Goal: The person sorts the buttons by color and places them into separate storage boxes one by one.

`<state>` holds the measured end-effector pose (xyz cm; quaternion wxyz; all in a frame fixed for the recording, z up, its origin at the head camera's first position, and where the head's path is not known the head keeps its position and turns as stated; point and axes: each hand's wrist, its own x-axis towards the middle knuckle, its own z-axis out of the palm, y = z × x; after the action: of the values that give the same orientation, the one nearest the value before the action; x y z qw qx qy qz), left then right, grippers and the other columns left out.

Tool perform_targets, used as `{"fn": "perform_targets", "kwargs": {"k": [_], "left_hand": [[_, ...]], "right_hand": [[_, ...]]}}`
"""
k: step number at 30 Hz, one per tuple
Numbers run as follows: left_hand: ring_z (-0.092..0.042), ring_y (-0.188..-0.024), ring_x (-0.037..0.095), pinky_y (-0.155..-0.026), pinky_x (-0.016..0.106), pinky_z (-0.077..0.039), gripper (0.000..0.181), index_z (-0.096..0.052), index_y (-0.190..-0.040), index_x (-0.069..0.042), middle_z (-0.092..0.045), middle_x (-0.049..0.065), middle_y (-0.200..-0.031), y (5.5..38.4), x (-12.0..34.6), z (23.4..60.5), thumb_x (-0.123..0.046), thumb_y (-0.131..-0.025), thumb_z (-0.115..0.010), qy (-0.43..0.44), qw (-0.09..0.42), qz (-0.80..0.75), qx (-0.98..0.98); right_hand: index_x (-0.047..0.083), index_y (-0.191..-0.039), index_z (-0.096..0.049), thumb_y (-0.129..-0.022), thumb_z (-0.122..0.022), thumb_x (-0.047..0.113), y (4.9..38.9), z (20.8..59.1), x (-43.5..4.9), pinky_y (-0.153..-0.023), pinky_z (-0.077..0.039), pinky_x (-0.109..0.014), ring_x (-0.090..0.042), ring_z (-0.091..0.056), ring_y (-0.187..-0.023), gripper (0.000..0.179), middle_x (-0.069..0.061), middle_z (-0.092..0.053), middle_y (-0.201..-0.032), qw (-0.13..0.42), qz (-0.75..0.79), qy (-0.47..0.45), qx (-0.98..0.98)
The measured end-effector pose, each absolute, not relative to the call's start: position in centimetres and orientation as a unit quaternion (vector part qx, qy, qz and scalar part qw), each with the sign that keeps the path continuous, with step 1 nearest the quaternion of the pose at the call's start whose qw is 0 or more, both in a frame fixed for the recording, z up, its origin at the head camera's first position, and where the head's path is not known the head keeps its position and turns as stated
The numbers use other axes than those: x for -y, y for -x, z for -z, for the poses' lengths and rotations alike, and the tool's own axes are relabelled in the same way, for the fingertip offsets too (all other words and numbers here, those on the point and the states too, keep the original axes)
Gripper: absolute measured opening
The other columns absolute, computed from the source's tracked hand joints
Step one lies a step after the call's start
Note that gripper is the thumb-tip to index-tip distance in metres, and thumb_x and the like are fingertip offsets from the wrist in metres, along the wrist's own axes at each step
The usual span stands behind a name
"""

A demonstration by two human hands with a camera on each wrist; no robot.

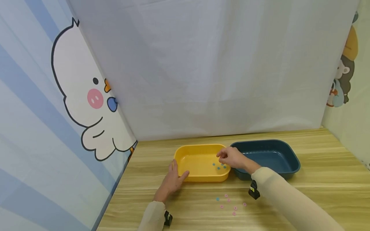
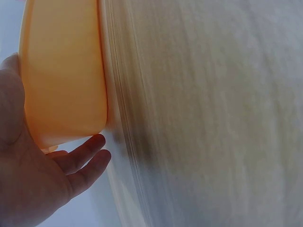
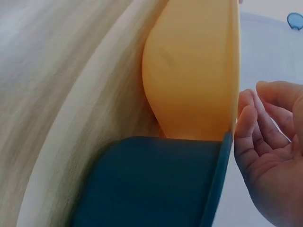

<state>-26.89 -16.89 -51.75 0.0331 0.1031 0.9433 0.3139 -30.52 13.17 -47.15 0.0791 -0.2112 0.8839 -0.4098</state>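
Note:
My left hand (image 1: 172, 180) holds the near left corner of a yellow plastic basin (image 1: 199, 178), thumb at the front rim and fingers along the side. In the left wrist view, the fingers (image 2: 84, 163) lie against the basin's outer wall. Above the basin's right end is my right hand (image 1: 233, 157), its fingers loosely bent. Nothing shows between its fingertips in the right wrist view. Several small blue beads (image 1: 218, 168) lie on the basin floor beneath this hand. On the table in front are several pink ring-shaped beads (image 1: 235, 208) and one blue bead (image 1: 217, 199).
A dark blue basin (image 1: 267, 157) stands against the yellow one's right side, partly behind the right forearm. Both sit on a wood-grain table (image 1: 326, 166). A pale curtain (image 1: 216, 80) hangs behind, and a cartoon-printed cloth (image 1: 78, 86) borders the left.

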Motion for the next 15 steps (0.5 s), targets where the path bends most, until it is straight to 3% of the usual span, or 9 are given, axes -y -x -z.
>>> {"fn": "perform_targets", "kwargs": {"k": [15], "left_hand": [[-0.039,-0.124,0.047,-0.101,0.053,-0.033,0.091,-0.005,-0.149,0.006,-0.008,0.031,-0.151,27.3,16.9,52.1,-0.054,-0.094,-0.046,-0.101,0.029,-0.312,-0.944]], "right_hand": [[0.002,-0.100,-0.068,-0.090,-0.062,0.008,27.2,46.9,-13.0,-0.066,-0.049,-0.025,-0.008,-0.059,-0.075,0.012,0.007,-0.064,-0.084,0.072,0.382,0.329,-0.861]]}}
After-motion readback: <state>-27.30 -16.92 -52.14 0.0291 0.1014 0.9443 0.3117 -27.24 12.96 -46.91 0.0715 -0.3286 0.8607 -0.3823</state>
